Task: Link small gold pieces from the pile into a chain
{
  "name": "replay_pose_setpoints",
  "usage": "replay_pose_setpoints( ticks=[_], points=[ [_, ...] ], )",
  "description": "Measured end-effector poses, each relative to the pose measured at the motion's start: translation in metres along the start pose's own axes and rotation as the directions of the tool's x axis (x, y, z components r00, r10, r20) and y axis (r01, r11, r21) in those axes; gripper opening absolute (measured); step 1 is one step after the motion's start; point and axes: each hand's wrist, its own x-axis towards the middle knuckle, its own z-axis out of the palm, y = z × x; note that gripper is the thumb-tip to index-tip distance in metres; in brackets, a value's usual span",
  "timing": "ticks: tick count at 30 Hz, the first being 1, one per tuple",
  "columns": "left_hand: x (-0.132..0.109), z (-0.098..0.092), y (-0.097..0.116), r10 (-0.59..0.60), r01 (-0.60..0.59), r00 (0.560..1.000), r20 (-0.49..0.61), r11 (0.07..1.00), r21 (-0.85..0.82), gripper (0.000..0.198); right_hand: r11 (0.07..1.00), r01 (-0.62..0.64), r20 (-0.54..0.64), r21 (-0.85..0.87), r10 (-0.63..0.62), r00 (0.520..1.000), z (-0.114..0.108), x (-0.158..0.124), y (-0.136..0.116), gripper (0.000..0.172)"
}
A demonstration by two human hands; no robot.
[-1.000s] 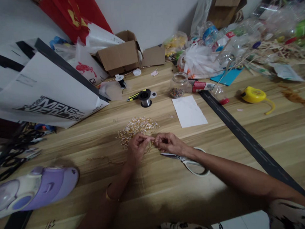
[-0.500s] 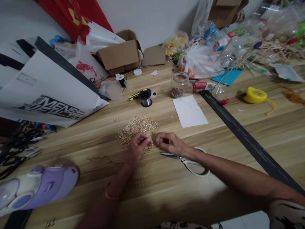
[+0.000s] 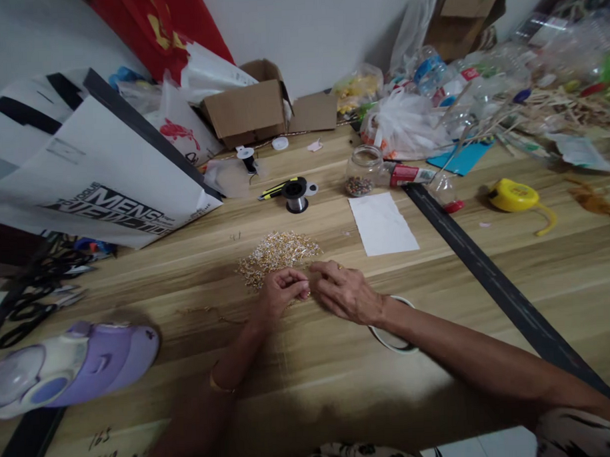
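My left hand (image 3: pixel 286 294) is closed in a pinch, with tiny gold bits showing at its fingertips. A thin gold beaded strand (image 3: pixel 208 313) lies on the table and runs under my left wrist toward those fingers. Just right of it is my right hand (image 3: pixel 350 295), back up, fingers stretched forward and somewhat apart; nothing shows in them. Beyond both hands spreads a pile of small gold and silver beads (image 3: pixel 278 251). Scissors lie beneath my right wrist; only the white handle loop (image 3: pixel 396 350) shows.
Past the bead pile stand a wire spool (image 3: pixel 296 197), a yellow-black cutter knife (image 3: pixel 271 191) and a glass jar of beads (image 3: pixel 359 176). White paper (image 3: pixel 383 224) and a yellow tape measure (image 3: pixel 514 196) lie to the right. At left are a purple bottle (image 3: pixel 107 362) and a paper bag (image 3: pixel 117 168).
My right hand has turned back up and spread its fingers from a curled pinch, now covering the scissor blades. My left hand keeps its pinch. The view has shifted slightly.
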Motion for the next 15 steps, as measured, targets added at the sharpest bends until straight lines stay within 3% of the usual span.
replay_pose_setpoints(
  ticks=[9,15],
  points=[
    [0.0002,-0.0009,0.0029,-0.062,0.062,0.998,0.031,0.998,0.001,0.028,0.992,0.061,0.044,0.111,-0.066,0.997,0.0068,-0.0006,0.0054,0.016],
    [0.0004,-0.0015,0.0022,-0.035,0.032,0.997,0.066,0.999,0.043,0.025,0.982,-0.002,0.056,0.191,-0.009,0.998,0.0051,0.0001,0.0045,0.015]
  ],
)
